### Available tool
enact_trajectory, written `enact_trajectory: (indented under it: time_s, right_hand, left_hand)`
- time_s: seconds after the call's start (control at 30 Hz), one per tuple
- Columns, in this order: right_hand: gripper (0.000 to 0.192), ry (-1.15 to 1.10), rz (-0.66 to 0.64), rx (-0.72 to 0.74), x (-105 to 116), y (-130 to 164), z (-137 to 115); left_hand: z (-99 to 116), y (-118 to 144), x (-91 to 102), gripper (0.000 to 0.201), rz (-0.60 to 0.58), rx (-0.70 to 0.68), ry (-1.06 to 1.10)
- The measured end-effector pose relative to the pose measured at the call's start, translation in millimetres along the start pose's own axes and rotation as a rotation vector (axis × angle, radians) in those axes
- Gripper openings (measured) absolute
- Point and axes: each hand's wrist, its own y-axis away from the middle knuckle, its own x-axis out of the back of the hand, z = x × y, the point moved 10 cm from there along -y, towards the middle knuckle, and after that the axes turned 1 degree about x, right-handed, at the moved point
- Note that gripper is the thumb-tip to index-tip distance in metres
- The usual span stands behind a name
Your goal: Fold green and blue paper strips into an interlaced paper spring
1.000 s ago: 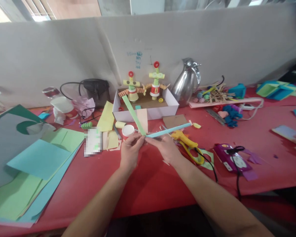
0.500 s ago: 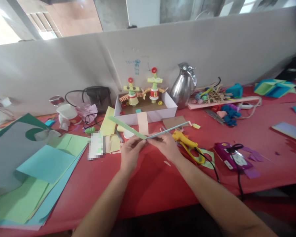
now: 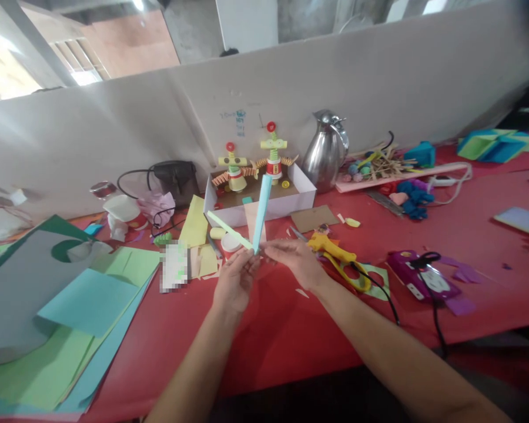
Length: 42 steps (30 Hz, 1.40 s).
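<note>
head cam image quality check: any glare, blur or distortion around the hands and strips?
Head view: upper left corner blown out by daylight; specular glare on the steel jug; edges bend from wide-angle distortion and the far right corner is soft. Both the left hand and the right hand are fairly sharp, pinching the blue paper strip and green paper strip; a pixelated patch sits left of them.

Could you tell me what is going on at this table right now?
A person is working two paper strips together above a red table. The left hand and right hand pinch the point where a green strip and a blue strip meet; the blue one points up toward a white box holding two paper figures. A yellow glue gun lies beside the right hand.
</note>
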Motion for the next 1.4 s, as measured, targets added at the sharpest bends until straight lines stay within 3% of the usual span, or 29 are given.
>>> enact_trajectory:
  time_s: [0.1,0.33,0.43,0.67,1.03,1.4]
  right_hand:
    - [0.033,0.0,0.024,-0.007,-4.5,2.5,5.5]
    - [0.032,-0.121,0.245,-0.038,4.5,6.2,22.3]
    - [0.034,-0.181,0.232,-0.071,-0.1,6.8,29.0]
    - [0.019,-0.206,0.236,-0.074,-2.4,8.8,31.2]
    - [0.017,-0.15,0.332,-0.118,13.2,11.3,36.2]
    - [0.022,-0.229,0.225,-0.259,5.2,6.5,46.7]
  left_hand:
    - [-1.3,-0.6,0.0,0.014,-0.027,-0.02,0.026]
    - [-3.4,7.7,-10.7,0.016,-0.056,-0.152,0.014]
    - [0.9,13.1,-12.8,0.014,-0.041,-0.234,-0.011]
    - [5.3,15.8,-14.3,0.013,-0.034,-0.323,-0.074]
    - [-5.9,5.9,-7.9,0.014,-0.087,-0.25,-0.095]
    - [-20.2,0.2,-13.6,0.021,-0.207,0.001,0.033]
